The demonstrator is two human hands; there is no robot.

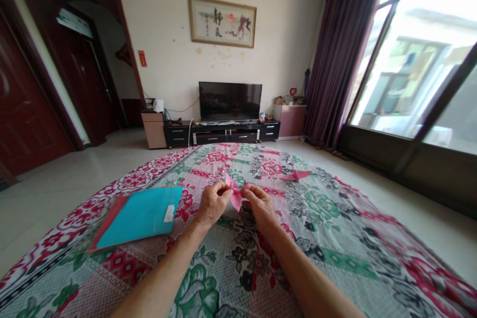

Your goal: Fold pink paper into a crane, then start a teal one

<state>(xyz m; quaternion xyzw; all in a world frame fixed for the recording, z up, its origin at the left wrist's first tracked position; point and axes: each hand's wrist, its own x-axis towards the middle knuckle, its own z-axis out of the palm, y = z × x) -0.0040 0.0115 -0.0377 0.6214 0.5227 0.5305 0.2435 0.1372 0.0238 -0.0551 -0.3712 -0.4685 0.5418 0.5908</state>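
Observation:
Between my two hands, just above the patterned cloth, is a small piece of folded pink paper [235, 200] with pointed ends. My left hand [214, 202] pinches its left side between thumb and forefinger. On the other side my right hand [260, 203] grips the paper's right edge the same way, its fingertips partly covering the fold. Further off to the right, a folded pink paper crane [296, 175] with spread points rests on the cloth, apart from both hands.
A floral cloth [208, 288] covers the round table. Left of my hands lies a blue packet [143, 216] over reddish sheets [108, 223]. Beyond the table stand a television [230, 102] on a low black cabinet [212, 137], and a large window [406, 69] at right.

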